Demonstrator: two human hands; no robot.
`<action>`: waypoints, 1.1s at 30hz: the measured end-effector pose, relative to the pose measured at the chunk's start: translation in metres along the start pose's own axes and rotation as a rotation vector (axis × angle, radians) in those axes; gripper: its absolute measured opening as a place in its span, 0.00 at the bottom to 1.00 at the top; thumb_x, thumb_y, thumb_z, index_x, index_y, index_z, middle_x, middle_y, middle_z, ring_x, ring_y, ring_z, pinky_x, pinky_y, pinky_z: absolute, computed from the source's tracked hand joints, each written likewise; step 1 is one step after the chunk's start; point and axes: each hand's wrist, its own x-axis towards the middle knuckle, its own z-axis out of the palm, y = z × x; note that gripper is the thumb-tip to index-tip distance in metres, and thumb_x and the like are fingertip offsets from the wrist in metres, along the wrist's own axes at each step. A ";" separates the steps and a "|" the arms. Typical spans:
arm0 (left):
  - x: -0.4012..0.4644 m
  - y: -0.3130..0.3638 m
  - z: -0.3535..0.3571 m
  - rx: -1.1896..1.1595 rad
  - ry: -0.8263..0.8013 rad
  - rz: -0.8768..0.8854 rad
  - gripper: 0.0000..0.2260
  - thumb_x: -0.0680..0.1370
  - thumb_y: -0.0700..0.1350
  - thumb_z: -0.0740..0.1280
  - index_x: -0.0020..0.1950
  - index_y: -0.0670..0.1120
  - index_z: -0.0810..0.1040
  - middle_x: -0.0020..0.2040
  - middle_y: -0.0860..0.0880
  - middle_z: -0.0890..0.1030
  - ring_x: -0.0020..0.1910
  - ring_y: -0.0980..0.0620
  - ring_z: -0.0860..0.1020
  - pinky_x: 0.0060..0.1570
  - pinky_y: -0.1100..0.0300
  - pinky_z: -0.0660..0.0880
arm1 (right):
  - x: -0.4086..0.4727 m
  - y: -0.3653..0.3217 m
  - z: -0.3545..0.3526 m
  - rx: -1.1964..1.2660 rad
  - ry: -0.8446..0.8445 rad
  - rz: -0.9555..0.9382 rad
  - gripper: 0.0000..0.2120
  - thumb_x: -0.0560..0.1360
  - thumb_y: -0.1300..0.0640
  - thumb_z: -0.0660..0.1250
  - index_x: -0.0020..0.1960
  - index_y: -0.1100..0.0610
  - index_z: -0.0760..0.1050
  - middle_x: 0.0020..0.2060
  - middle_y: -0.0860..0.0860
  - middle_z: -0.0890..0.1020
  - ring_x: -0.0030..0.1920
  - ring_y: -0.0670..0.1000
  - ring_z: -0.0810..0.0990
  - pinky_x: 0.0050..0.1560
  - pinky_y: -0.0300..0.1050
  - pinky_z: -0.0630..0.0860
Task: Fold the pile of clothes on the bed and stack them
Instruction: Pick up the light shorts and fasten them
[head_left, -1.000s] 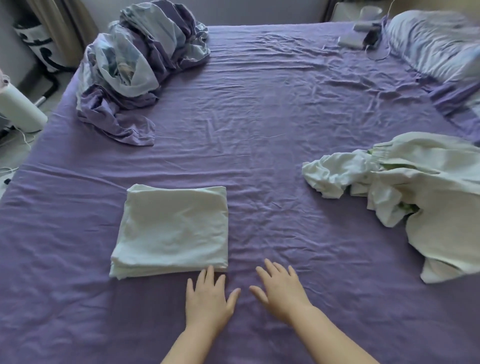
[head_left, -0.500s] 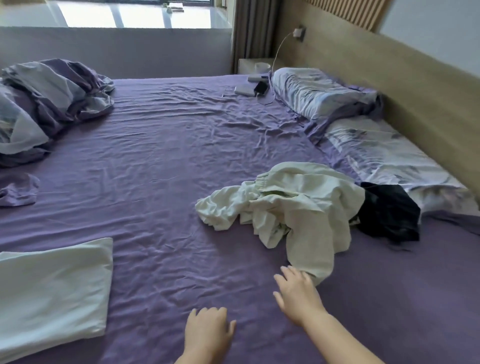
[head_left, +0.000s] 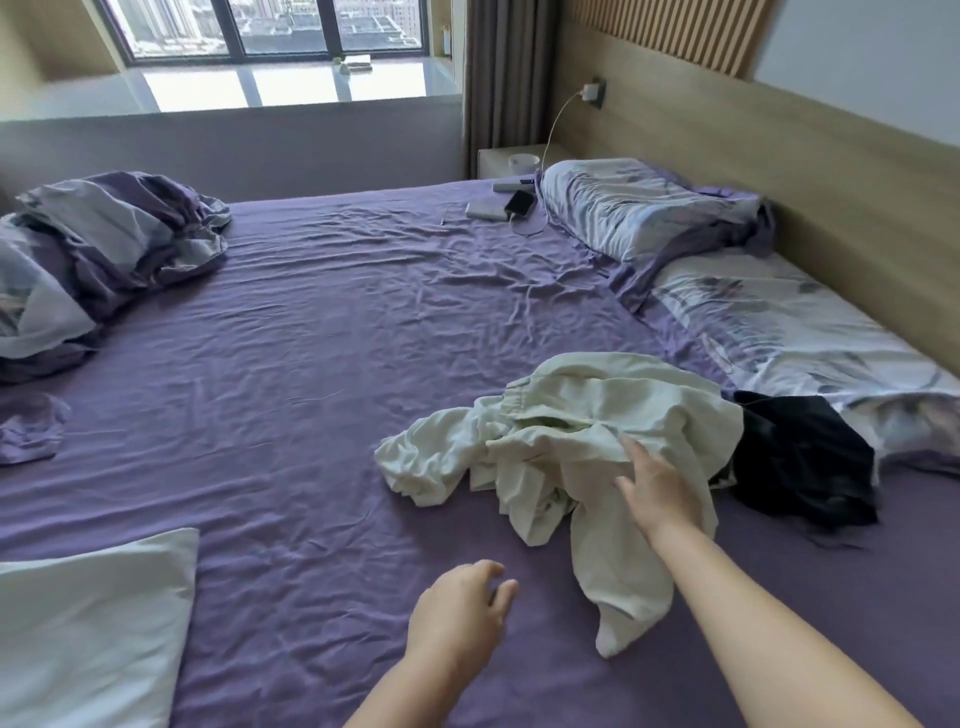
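You have two bare hands over the wrinkled purple bed sheet (head_left: 311, 338). Your right hand (head_left: 657, 488) reaches far and to the right, its straight, slightly spread fingers resting on the crumpled pale green garment (head_left: 582, 447), a soft heap with an elastic gathered waistband and one limp leg trailing toward you. Your left hand (head_left: 460, 608) hovers near the bottom centre, fingers loosely curled and holding nothing.

One folded pale green cloth (head_left: 88, 623) lies flat and square-edged at the near left. One rumpled black garment (head_left: 800, 462) sits just right of the green heap, touching it.

Two flat pillows (head_left: 789, 322) in white and purple floral print line the right side under the wooden headboard (head_left: 779, 156). One bunched purple and grey duvet (head_left: 98, 260) lies at the far left. A dark phone (head_left: 519, 202) and a white power bank (head_left: 485, 210) rest at the far edge, with a white cable (head_left: 553, 124) running up to the wall socket.
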 end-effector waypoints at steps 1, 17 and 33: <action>0.002 -0.002 -0.003 -0.031 0.012 -0.008 0.17 0.79 0.57 0.59 0.66 0.54 0.73 0.62 0.55 0.77 0.62 0.56 0.73 0.58 0.61 0.70 | 0.003 -0.002 0.000 -0.012 0.006 -0.002 0.21 0.78 0.58 0.62 0.70 0.52 0.67 0.63 0.56 0.75 0.61 0.57 0.73 0.55 0.48 0.72; -0.071 0.003 -0.009 -1.218 -0.264 -0.499 0.11 0.79 0.51 0.63 0.50 0.43 0.79 0.42 0.43 0.82 0.37 0.48 0.81 0.35 0.59 0.78 | -0.235 -0.052 0.034 0.358 0.053 -0.302 0.09 0.72 0.49 0.63 0.49 0.46 0.80 0.36 0.43 0.80 0.39 0.42 0.78 0.36 0.35 0.72; -0.193 -0.177 -0.102 -0.967 -0.363 -0.063 0.17 0.71 0.39 0.72 0.60 0.48 0.79 0.51 0.48 0.83 0.48 0.54 0.80 0.45 0.63 0.76 | -0.303 -0.122 0.078 -0.093 -0.148 -0.680 0.34 0.76 0.32 0.42 0.71 0.52 0.65 0.70 0.49 0.69 0.73 0.51 0.61 0.68 0.51 0.62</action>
